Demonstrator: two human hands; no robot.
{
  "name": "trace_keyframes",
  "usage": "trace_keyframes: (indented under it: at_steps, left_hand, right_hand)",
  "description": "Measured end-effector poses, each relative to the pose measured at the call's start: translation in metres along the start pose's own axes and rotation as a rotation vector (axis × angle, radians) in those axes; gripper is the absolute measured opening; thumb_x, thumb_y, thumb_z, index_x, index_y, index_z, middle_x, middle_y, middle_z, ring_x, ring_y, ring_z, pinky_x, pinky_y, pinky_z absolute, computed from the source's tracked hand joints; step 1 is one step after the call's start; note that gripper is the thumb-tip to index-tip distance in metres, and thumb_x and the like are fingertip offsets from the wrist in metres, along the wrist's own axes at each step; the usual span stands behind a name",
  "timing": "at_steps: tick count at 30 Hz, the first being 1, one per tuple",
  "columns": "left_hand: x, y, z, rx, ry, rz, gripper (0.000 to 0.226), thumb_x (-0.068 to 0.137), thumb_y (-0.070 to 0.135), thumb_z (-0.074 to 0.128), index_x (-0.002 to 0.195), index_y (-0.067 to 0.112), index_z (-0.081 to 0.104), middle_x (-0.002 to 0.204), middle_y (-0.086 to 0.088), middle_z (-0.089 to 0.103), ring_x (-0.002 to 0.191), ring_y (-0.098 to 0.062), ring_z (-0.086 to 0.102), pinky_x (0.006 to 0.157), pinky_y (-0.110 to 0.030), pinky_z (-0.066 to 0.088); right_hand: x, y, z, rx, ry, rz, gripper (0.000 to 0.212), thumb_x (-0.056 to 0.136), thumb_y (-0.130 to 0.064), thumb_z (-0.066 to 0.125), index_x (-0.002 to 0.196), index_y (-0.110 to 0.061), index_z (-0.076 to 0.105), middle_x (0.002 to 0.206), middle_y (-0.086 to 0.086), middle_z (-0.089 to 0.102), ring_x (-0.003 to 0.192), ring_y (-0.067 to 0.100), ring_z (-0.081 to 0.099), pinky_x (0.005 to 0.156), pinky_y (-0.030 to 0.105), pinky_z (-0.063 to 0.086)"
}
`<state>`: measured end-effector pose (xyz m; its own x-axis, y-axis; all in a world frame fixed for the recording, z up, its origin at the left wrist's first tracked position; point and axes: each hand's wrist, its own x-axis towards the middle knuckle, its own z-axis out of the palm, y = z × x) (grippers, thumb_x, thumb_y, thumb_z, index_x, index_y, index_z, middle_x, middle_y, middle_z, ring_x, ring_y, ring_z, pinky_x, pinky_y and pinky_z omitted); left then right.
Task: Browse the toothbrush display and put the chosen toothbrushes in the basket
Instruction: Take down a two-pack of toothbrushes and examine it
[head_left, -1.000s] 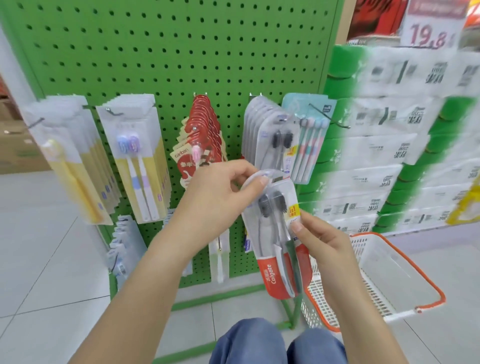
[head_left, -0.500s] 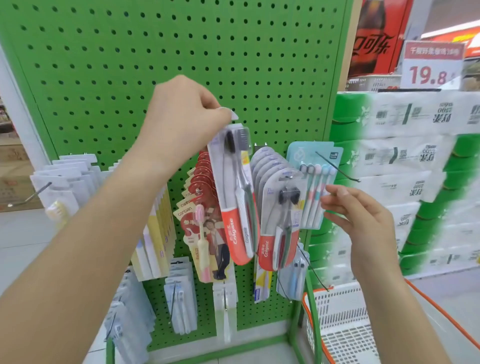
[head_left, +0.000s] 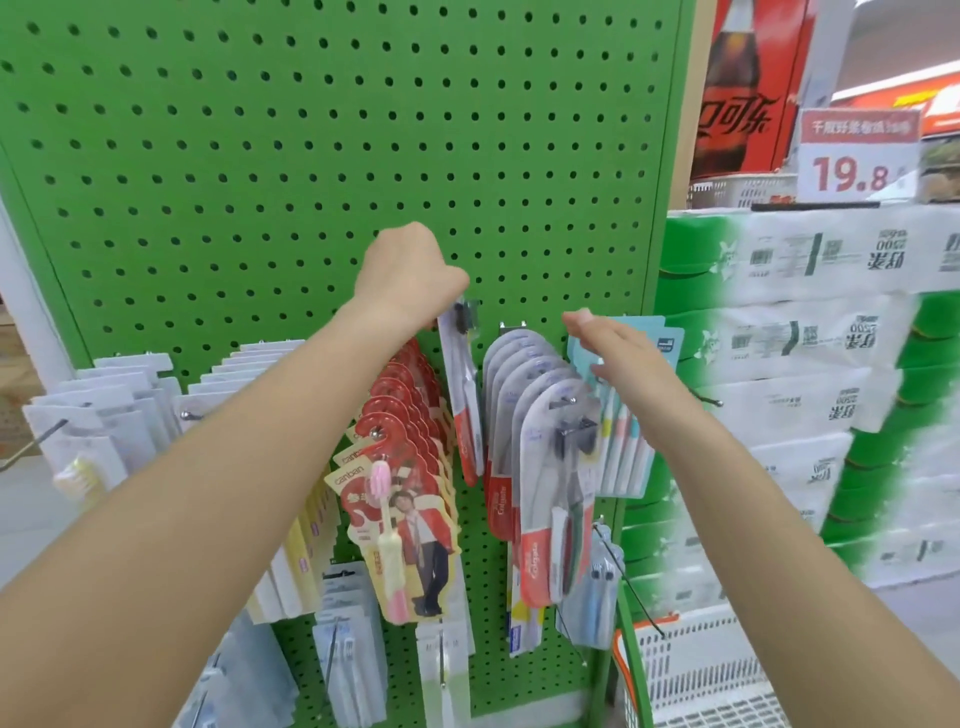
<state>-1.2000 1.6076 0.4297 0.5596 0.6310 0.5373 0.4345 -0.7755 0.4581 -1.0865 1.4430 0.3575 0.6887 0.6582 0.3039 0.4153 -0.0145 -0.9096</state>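
My left hand (head_left: 410, 278) grips the top of a Colgate toothbrush pack (head_left: 464, 400) with black bristles, held up against the green pegboard (head_left: 322, 156) between the red packs and the hanging Colgate row. My right hand (head_left: 618, 353) hovers with straight fingers over the row of Colgate packs (head_left: 540, 457) and holds nothing. A white basket with an orange rim (head_left: 691, 670) sits at the lower right.
Red Canban packs (head_left: 410, 467) with a pink brush hang left of centre, white and yellow packs (head_left: 119, 415) further left, a teal multi-pack (head_left: 631, 457) to the right. Stacked tissue packs (head_left: 789, 389) fill the right side under a 19.8 price sign (head_left: 857, 156).
My left hand carried the Colgate pack from in front of me up to the pegboard. My right hand let go of it and rose, fingers extended, over the hanging Colgate row.
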Motion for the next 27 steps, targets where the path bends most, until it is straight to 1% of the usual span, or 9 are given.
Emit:
trace_keyframes:
  at_steps: [2, 4, 7, 10, 12, 17, 21, 24, 27]
  left_hand:
    - [0.006, -0.001, 0.009, 0.042, -0.032, -0.010, 0.022, 0.080, 0.008, 0.055, 0.061, 0.009, 0.044, 0.058, -0.007, 0.047, 0.056, -0.019, 0.048, 0.053, -0.027, 0.037]
    - [0.011, -0.003, 0.014, 0.100, -0.057, -0.018, 0.030, 0.080, 0.008, 0.055, 0.056, 0.012, 0.037, 0.052, -0.001, 0.035, 0.049, -0.018, 0.035, 0.048, -0.023, 0.028]
    - [0.017, -0.005, 0.018, 0.156, -0.088, -0.010, 0.032, 0.079, 0.008, 0.055, 0.055, 0.014, 0.034, 0.051, 0.001, 0.028, 0.047, -0.016, 0.026, 0.045, -0.022, 0.022]
    - [0.021, -0.008, 0.022, 0.179, -0.109, -0.005, 0.032, 0.080, 0.012, 0.058, 0.055, 0.014, 0.037, 0.053, 0.001, 0.036, 0.048, -0.017, 0.033, 0.046, -0.022, 0.027]
    - [0.024, -0.011, 0.023, 0.216, -0.116, -0.001, 0.033, 0.079, 0.016, 0.059, 0.054, 0.015, 0.038, 0.064, 0.001, 0.049, 0.049, -0.018, 0.038, 0.048, -0.021, 0.030]
    - [0.027, -0.012, 0.018, 0.266, -0.155, -0.007, 0.039, 0.082, 0.024, 0.064, 0.053, 0.015, 0.040, 0.074, 0.001, 0.059, 0.046, -0.015, 0.034, 0.049, -0.020, 0.029]
    - [0.026, -0.013, 0.018, 0.223, -0.227, -0.021, 0.036, 0.082, 0.024, 0.068, 0.054, 0.010, 0.051, 0.089, -0.002, 0.067, 0.049, -0.016, 0.045, 0.056, -0.024, 0.045]
    - [0.025, -0.013, 0.022, 0.161, -0.258, -0.024, 0.017, 0.084, 0.019, 0.070, 0.078, 0.003, 0.071, 0.083, -0.008, 0.072, 0.057, -0.020, 0.062, 0.064, -0.030, 0.057]
    - [0.024, -0.016, 0.025, 0.159, -0.281, -0.006, 0.013, 0.084, 0.012, 0.069, 0.086, 0.000, 0.073, 0.085, -0.011, 0.073, 0.070, -0.022, 0.071, 0.072, -0.038, 0.061]
  right_hand:
    - [0.009, -0.006, 0.001, -0.060, -0.062, 0.000, 0.048, 0.100, -0.050, 0.036, 0.142, -0.027, 0.047, 0.150, -0.008, 0.041, 0.136, 0.015, 0.038, 0.107, 0.031, 0.027]
    - [0.016, -0.013, 0.005, -0.136, -0.124, -0.015, 0.049, 0.101, -0.050, 0.034, 0.144, -0.028, 0.044, 0.152, -0.008, 0.038, 0.137, 0.015, 0.037, 0.098, 0.028, 0.026]
    - [0.026, -0.017, 0.011, -0.219, -0.224, -0.020, 0.051, 0.101, -0.051, 0.033, 0.145, -0.025, 0.041, 0.153, -0.007, 0.037, 0.138, 0.014, 0.035, 0.102, 0.027, 0.025]
    - [0.038, -0.013, 0.016, -0.247, -0.253, 0.016, 0.055, 0.100, -0.055, 0.032, 0.144, -0.025, 0.044, 0.151, -0.005, 0.041, 0.137, 0.016, 0.038, 0.112, 0.034, 0.025]
    - [0.044, -0.009, 0.019, -0.246, -0.255, 0.030, 0.057, 0.098, -0.058, 0.032, 0.142, -0.024, 0.048, 0.148, -0.003, 0.045, 0.135, 0.018, 0.042, 0.115, 0.038, 0.027]
    - [0.055, -0.006, 0.022, -0.323, -0.256, 0.037, 0.065, 0.098, -0.062, 0.025, 0.141, -0.020, 0.048, 0.147, 0.002, 0.047, 0.132, 0.021, 0.046, 0.114, 0.046, 0.031]
    - [0.060, -0.010, 0.021, -0.354, -0.262, 0.004, 0.058, 0.102, -0.054, 0.021, 0.126, -0.020, 0.061, 0.136, 0.001, 0.056, 0.121, 0.019, 0.052, 0.109, 0.039, 0.036]
    - [0.061, -0.011, 0.020, -0.359, -0.271, -0.005, 0.055, 0.103, -0.051, 0.020, 0.117, -0.020, 0.063, 0.132, 0.002, 0.057, 0.115, 0.018, 0.052, 0.106, 0.036, 0.037]
    - [0.061, -0.011, 0.020, -0.365, -0.289, -0.012, 0.053, 0.104, -0.048, 0.019, 0.113, -0.019, 0.063, 0.129, 0.003, 0.058, 0.110, 0.016, 0.052, 0.100, 0.032, 0.037]
